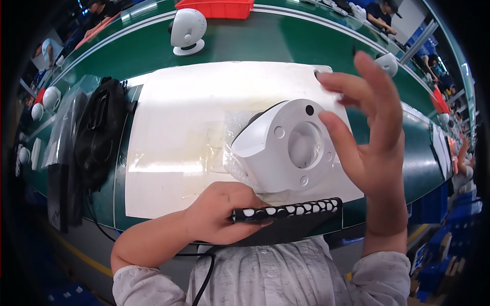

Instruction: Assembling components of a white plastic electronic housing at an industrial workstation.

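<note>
A white desk-fan-like device [255,145] lies on its side, its round ring-shaped base [322,166] facing me. The base has several round recesses; a black round pad [309,110] fills the top one. My left hand [224,211] is closed on a dark sheet of round pads [288,210], with black and white discs along its upper edge, below the base. Raised at the right of the base, my right hand [370,117] has its fingers apart and is partly blurred. A small dark spot shows by one fingertip; I cannot tell what it is.
Bubble wrap [232,135] lies under the device on a white board [171,132] atop the green bench [265,38]. A black bag [99,132] and clear plastic [66,122] lie left. A similar white device [188,30] and red bin [217,8] stand behind. Other people work farther off.
</note>
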Demonstrator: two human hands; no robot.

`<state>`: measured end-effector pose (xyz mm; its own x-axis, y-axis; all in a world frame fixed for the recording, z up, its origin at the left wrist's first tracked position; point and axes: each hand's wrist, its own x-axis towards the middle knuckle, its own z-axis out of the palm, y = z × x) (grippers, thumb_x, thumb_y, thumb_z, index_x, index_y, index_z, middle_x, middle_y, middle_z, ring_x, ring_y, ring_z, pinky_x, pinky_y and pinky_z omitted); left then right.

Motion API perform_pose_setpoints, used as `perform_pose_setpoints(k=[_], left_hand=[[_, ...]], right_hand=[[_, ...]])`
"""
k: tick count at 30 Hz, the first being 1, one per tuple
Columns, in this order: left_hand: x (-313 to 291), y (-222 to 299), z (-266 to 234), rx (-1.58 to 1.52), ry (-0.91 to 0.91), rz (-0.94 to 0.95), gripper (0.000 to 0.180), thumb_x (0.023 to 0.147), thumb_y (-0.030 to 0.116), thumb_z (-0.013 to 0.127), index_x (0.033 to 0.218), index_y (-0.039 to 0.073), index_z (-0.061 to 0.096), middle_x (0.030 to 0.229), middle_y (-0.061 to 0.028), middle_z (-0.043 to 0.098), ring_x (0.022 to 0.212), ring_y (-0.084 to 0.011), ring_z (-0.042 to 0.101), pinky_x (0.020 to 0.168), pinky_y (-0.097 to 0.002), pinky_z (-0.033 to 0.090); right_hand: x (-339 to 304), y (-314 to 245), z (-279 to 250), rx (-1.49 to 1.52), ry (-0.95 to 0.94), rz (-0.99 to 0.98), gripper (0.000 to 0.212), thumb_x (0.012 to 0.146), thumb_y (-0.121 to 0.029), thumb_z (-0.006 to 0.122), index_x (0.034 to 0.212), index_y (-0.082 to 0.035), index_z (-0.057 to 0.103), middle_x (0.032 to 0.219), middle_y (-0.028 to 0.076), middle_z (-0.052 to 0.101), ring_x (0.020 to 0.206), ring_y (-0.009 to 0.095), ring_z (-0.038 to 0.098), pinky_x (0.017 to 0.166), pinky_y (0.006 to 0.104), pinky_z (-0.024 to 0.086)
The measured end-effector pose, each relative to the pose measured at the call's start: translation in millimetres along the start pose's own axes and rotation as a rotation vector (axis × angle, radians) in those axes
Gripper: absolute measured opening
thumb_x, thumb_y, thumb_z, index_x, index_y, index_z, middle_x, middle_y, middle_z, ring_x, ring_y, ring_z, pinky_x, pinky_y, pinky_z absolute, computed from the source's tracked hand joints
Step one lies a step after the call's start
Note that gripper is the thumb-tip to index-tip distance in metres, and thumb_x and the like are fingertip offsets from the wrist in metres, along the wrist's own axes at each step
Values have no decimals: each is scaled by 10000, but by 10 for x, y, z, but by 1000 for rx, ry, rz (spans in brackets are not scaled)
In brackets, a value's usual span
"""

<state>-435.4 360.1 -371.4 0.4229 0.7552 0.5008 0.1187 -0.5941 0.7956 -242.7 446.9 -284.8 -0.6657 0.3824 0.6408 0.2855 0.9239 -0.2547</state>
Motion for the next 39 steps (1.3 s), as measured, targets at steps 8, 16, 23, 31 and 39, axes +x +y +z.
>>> perform_pose_setpoints(k=[8,16,23,31,39], left_hand=[[41,-10,-33,44,-8,1,206,613,15,680,679,44,487,566,-60,504,455,-187,484,417,-269,345],[17,-19,-43,24,7,-25,191,623,18,675,736,36,523,567,-59,510,472,-188,501,437,-265,361],[52,4,-50,28,-5,-19,160,625,-11,655,743,19,550,579,-72,527,488,-185,513,445,-269,367],[36,-72,-37,-70,8,-136,150,635,-6,667,712,13,540,616,-65,557,528,-164,530,485,-254,381],[9,-87,-55,-53,-15,-127,144,646,37,633,758,29,544,661,-76,544,564,-185,544,507,-251,402]], right_hand=[[47,3,220,644,-69,269,501,761,34,481,1217,-17,279,822,63,491,888,157,476,875,324,341],[-27,-193,93,-120,-120,-100,286,812,-86,498,1081,-62,406,898,59,624,977,252,542,959,445,238],[-316,-146,115,49,44,117,237,820,-206,510,988,-51,448,1267,230,342,1201,328,312,996,437,151],[-462,-217,125,341,-119,434,49,784,-102,533,784,-53,527,1339,205,230,1262,366,144,976,404,157],[-577,-446,3,-341,-271,166,201,744,-190,571,904,-69,578,1194,148,453,1162,319,370,947,503,149]])
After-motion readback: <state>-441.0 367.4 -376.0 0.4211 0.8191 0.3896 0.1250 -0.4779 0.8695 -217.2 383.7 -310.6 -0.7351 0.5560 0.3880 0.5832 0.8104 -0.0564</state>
